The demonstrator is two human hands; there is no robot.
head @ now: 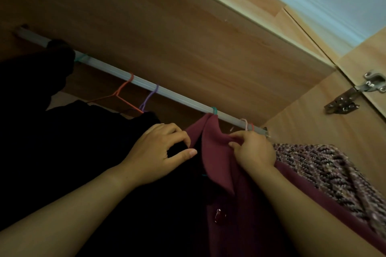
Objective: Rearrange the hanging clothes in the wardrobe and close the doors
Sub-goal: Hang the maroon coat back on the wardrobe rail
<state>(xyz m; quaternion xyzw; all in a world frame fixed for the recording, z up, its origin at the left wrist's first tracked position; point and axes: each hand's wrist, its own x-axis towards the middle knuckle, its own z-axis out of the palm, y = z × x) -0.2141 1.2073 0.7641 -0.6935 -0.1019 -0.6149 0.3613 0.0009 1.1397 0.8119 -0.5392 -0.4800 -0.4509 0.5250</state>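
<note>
Across mid-frame the rail [146,84] slants from upper left down to right; our left hand [160,152] grips black cloth [83,152], our right hand [253,150] pinches the maroon collar [213,152].

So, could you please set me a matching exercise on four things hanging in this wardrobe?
Things:
1 orange plastic hanger
2 maroon collared coat
3 speckled purple knitted garment
4 black garment

States:
A collar pinched by the right hand
B hangs furthest right
C gripped by the left hand
D on the pale rail, left of the purple hanger

Pairs: 1-D, 2-A, 3-B, 4-C
</note>
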